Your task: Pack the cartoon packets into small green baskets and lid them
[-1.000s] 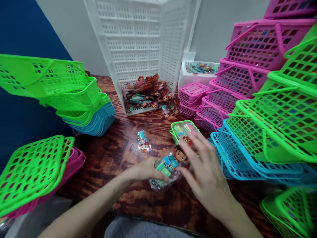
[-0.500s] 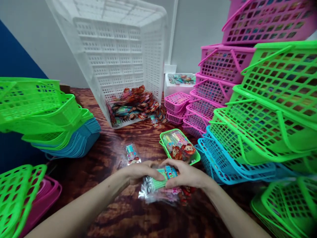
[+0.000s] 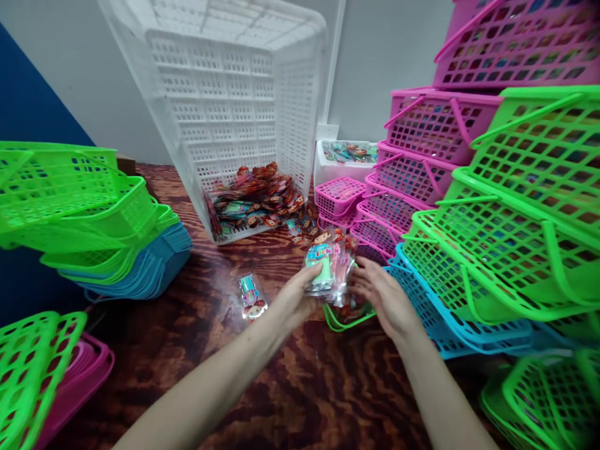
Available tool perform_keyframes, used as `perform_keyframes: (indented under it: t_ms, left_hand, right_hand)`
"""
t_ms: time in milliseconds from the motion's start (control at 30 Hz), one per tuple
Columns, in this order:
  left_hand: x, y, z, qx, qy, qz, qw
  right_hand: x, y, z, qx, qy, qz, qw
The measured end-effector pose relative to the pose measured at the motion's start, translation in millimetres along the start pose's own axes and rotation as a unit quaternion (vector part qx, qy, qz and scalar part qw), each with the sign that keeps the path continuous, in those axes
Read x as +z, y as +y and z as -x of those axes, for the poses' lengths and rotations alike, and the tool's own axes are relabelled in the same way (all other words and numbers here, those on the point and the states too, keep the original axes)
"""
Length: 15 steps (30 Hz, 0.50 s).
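Note:
My left hand (image 3: pixel 300 299) is closed on a small bunch of clear plastic packets (image 3: pixel 328 265), its thumb across their front. The packets hold green and pink sticks and carry printed cartoon heads at the top. Beside them on the right, my right hand (image 3: pixel 389 297) has its fingers apart; whether its fingertips touch the packets I cannot tell. Under both hands lies a small green basket (image 3: pixel 344 326), mostly hidden, with some packets in it. A single packet (image 3: pixel 252 297) with blue sticks lies flat on the table to the left.
A tall white crate (image 3: pixel 215 112) lies on its side at the back, packets heaped inside. Filled pink baskets (image 3: pixel 443 125) and green baskets (image 3: pixel 529 206) are stacked on the right, with blue baskets (image 3: pixel 435 312) below. Nested green baskets (image 3: pixel 107 212) and blue baskets (image 3: pixel 154 262) stand left.
Both hands have moved forward and up from the near table to above the green basket. The packets are now held upright in my left hand, and my right hand has let go of them.

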<state>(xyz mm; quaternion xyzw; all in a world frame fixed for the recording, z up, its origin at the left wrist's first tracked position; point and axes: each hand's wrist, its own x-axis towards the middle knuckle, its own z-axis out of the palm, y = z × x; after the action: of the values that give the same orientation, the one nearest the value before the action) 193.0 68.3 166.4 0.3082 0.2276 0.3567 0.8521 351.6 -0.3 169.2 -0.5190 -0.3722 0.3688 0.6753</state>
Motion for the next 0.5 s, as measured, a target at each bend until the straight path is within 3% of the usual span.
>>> perform_keyframes:
  t_ms: [67, 233, 333, 433, 500]
  left_hand:
    - [13.1, -14, -14, 0.006, 0.034, 0.038, 0.999]
    - [28.5, -36, -15, 0.049, 0.026, -0.012, 0.998]
    - [25.0, -37, -16, 0.088, 0.02, -0.102, 0.991]
    - [15.1, -44, -28, 0.134, 0.064, -0.174, 0.973]
    - [6.7, -54, -38, 0.159, 0.111, -0.198, 0.961]
  right_hand:
    - [6, 6, -9, 0.033, -0.066, -0.044, 0.996]
    - [-5, -1, -31, 0.064, -0.059, -0.05, 0.995]
    - [-21, -9, -40, 0.083, -0.092, -0.013, 0.992]
    - [-31, -6, -50, 0.075, -0.146, 0.046, 0.985]
    - [-35, 4, -56, 0.032, -0.145, 0.136, 0.98]
